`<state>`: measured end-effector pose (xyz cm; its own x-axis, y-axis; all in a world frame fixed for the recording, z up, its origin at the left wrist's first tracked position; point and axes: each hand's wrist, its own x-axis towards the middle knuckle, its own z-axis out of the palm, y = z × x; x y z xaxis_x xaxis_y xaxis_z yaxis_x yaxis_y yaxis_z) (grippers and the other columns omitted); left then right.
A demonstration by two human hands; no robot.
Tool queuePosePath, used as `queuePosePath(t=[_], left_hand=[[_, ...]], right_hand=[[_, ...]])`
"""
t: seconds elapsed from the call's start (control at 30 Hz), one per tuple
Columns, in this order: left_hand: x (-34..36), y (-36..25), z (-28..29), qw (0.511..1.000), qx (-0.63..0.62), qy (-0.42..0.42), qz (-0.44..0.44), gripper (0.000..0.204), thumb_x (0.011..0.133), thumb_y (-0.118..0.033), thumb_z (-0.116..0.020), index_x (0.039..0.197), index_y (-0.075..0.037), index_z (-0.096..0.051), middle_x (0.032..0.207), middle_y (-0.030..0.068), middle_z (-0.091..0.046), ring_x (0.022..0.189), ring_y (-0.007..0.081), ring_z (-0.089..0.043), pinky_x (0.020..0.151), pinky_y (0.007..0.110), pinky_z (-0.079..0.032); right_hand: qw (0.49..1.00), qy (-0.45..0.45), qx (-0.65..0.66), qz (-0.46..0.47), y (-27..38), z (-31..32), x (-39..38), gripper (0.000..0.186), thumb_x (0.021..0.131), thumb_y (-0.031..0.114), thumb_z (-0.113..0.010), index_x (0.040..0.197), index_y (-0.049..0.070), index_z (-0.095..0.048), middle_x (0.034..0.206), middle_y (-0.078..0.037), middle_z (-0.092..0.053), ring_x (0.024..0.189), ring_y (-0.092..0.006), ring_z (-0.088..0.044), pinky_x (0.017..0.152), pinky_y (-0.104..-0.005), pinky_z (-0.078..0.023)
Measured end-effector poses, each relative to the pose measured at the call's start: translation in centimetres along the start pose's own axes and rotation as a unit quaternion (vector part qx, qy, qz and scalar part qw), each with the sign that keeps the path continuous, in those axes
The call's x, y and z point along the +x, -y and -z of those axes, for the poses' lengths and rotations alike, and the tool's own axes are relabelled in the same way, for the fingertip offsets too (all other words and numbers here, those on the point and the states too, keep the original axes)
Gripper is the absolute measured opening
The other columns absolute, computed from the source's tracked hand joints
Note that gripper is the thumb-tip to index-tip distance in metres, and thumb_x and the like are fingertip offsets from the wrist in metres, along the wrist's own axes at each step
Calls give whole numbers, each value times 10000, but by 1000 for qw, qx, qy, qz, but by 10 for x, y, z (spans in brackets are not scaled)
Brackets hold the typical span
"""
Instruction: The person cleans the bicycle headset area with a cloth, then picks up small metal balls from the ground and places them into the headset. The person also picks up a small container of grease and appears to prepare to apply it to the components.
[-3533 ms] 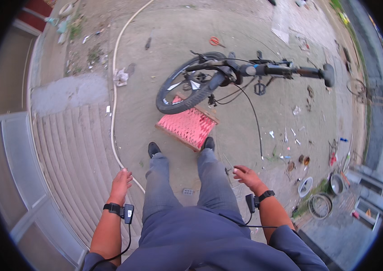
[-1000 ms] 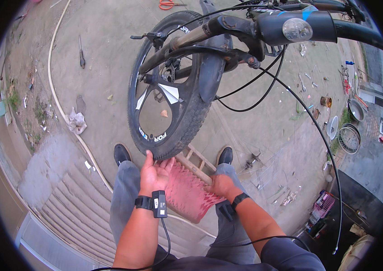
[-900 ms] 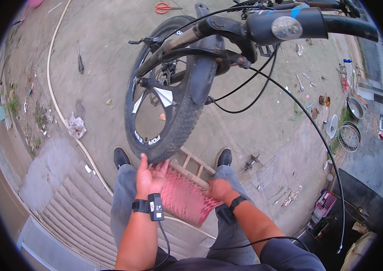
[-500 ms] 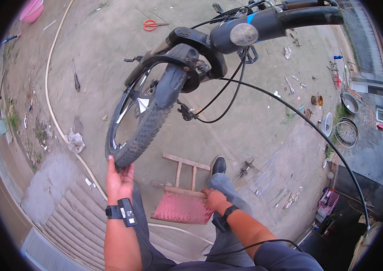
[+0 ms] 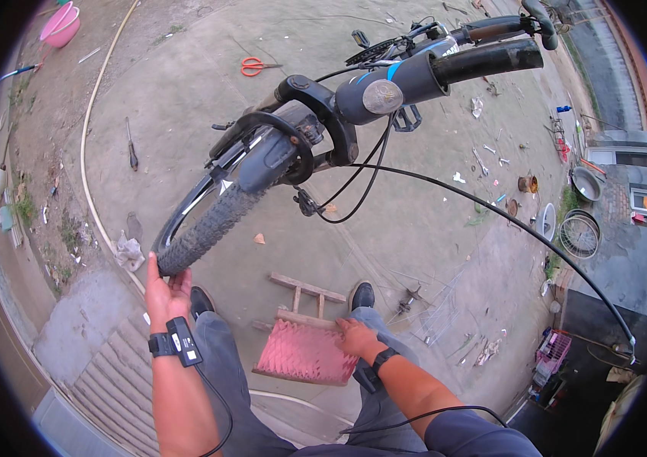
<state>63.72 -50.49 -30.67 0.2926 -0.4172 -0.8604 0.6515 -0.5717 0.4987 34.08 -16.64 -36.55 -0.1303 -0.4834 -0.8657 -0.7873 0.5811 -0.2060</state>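
The front tyre (image 5: 209,223) of a black bicycle rests in my left hand (image 5: 169,288) at its lower end, fingers curled against the tread. Above it are the fork (image 5: 316,99), the head tube (image 5: 369,103) with a silver badge, and hanging black cables. My right hand (image 5: 355,336) grips the upper wooden bar of a small folding stool (image 5: 301,353) with a pink woven seat, standing between my legs. Its wooden legs show beyond the seat.
A long hose (image 5: 89,137) runs along the left. A screwdriver (image 5: 132,148), orange-handled scissors (image 5: 253,65) and scattered wrenches (image 5: 480,162) lie on the ground. A pink basin (image 5: 59,29) is upper left; metal basins (image 5: 586,184) and a wheel rim (image 5: 579,232) are at right.
My left hand has carried the tyre leftward, and the front wheel has turned to show more tread. The stool in my right hand has swung round slightly. The bicycle's front sits further left.
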Motion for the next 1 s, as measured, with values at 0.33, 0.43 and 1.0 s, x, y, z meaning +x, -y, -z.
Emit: queuePosePath(t=[0.33,0.43,1.0], left_hand=[[25,-36,-30,996,-7,41,-76,441,914,-357,-784,1181,-56,-602,1085,84,-639,930,214,-635,734,302,-597],[34,-43,-41,996,-14,33,-87,413,920,-373,-776,1152,-70,-618,1064,74,-649,915,203,-642,759,303,-585],[63,-95,-93,984,59,118,-123,352,918,-447,-760,1025,-127,-662,949,13,-675,844,140,-632,745,294,-562]], right_hand=[[884,-307,353,32,-24,224,-17,809,903,318,-774,1544,22,-377,1501,-187,-516,1392,-292,-498,1130,-431,-423],[800,-399,385,229,-2,344,-70,891,873,334,-765,1579,40,-308,1505,-194,-494,1385,-315,-495,1113,-429,-425],[694,-358,380,495,120,481,-102,673,1018,269,-604,1574,97,-266,1417,-184,-561,1318,-337,-567,1074,-456,-491]])
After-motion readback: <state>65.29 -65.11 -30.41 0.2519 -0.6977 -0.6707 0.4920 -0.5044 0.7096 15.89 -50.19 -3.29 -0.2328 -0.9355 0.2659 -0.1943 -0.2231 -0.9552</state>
